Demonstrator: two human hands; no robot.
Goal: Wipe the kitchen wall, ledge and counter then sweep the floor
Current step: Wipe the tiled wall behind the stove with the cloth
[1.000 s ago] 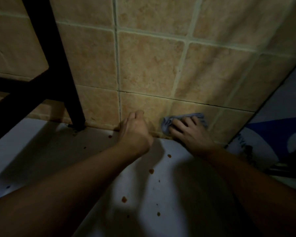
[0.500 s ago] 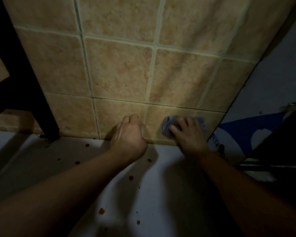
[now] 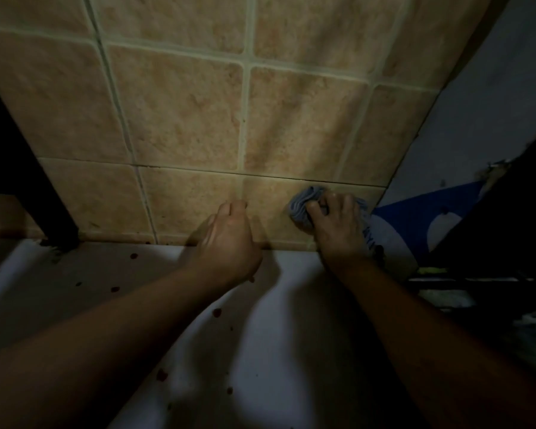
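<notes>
Cloth (image 3: pixel 304 207), blue-grey, bunched into folds, pressed flat against the tan tiled wall (image 3: pixel 180 119) in the lowest row of tiles, just above the seam where the wall meets the white surface (image 3: pixel 285 320). Right hand (image 3: pixel 338 230) lies over the cloth, palm toward the wall, its fingers (image 3: pixel 333 201) curled down onto the fabric and gripping it; folds of cloth show past the fingertips on the left and a strip shows at the right edge of the hand. Right forearm runs in from the lower right, wrist crossing the seam. Left hand (image 3: pixel 229 239) sits just to the left of the cloth, apart from it, knuckles toward the wall at the seam, fingers curled inward in a loose fist; nothing can be seen held in it. Left forearm reaches in from the lower left across the surface. Surface carries scattered reddish-brown spots (image 3: pixel 218 312), several near the wall and more closer to the viewer. Black frame leg (image 3: pixel 53 218) stands at the left, its foot on the surface against the wall. Blue and white printed sheet (image 3: pixel 415 218) hangs at the right, beyond the wall's edge; dark lettering beside the right hand is too small and partly covered to read. Lighting dim.
</notes>
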